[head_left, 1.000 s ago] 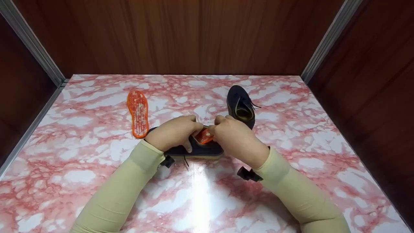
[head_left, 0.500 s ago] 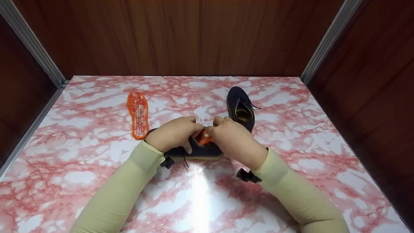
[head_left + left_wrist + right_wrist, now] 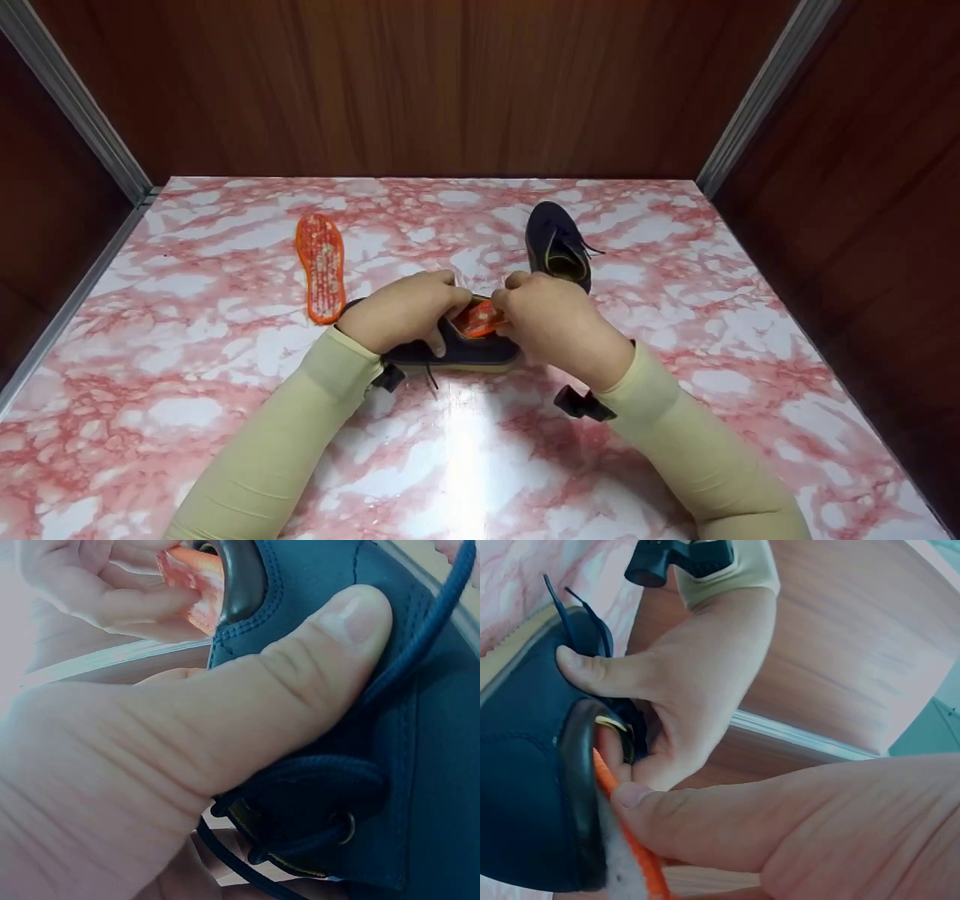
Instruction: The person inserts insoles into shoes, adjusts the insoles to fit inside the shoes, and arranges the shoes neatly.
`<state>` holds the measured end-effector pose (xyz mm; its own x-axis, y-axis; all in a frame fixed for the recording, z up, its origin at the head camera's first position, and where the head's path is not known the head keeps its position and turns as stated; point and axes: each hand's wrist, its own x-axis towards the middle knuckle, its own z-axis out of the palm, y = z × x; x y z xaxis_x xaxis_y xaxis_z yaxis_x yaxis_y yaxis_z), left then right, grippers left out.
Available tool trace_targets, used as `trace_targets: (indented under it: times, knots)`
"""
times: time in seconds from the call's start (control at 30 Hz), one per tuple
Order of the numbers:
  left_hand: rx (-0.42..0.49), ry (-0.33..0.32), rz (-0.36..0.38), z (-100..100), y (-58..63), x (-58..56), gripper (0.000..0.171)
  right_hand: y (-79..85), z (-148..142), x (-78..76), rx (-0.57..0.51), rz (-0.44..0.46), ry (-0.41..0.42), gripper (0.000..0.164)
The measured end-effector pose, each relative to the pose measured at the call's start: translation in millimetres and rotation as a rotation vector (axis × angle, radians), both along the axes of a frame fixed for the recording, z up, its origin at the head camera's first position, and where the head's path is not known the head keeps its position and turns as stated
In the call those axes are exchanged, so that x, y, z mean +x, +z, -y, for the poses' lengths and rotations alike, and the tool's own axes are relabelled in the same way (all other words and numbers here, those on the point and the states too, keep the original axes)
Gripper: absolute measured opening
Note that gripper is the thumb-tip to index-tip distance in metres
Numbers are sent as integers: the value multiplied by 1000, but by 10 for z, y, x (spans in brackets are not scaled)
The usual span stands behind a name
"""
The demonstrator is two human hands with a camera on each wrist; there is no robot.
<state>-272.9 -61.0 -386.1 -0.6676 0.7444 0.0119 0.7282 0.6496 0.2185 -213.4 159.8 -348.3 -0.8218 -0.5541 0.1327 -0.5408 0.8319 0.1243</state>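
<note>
A dark navy lace-up shoe (image 3: 469, 351) lies sideways in front of me, its toe end under my left hand (image 3: 401, 309). That hand grips the shoe, thumb pressed on the upper beside the laces (image 3: 412, 652) and fingers at the opening. An orange-edged insole (image 3: 480, 319) is partly inside the shoe. My right hand (image 3: 559, 322) pinches the insole's end at the heel; in the right wrist view the thumb lies on the orange edge (image 3: 641, 851), close to the dark padded collar (image 3: 577, 787). The insole's front part is hidden inside the shoe.
A second orange insole (image 3: 324, 270) with a mottled surface lies flat at the left. The other navy shoe (image 3: 555, 232) stands behind my right hand, toe pointing away. Brown wood-grain panels (image 3: 450, 90) enclose the marbled red-and-white table (image 3: 225, 360).
My right hand has shifted left slightly, then back to the right with the insole's end. More of the orange insole shows in the opening now. The left hand stays on the shoe.
</note>
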Motion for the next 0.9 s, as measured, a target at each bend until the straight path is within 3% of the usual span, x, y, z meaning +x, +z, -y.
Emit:
trace_targets:
  times: [0.2, 0.43, 0.7, 0.9]
  knots:
    - [0, 2, 2, -2, 2, -7, 52, 2, 1, 2, 8, -19, 37, 23]
    - [12, 4, 12, 7, -9, -5, 52, -37, 29, 3, 37, -116, 108, 3]
    - [6, 9, 24, -1, -6, -9, 50, -81, 60, 2, 72, -163, 101, 5]
    - [2, 19, 32, -5, -9, -3, 50, -110, 82, 1, 39, -146, 98, 7]
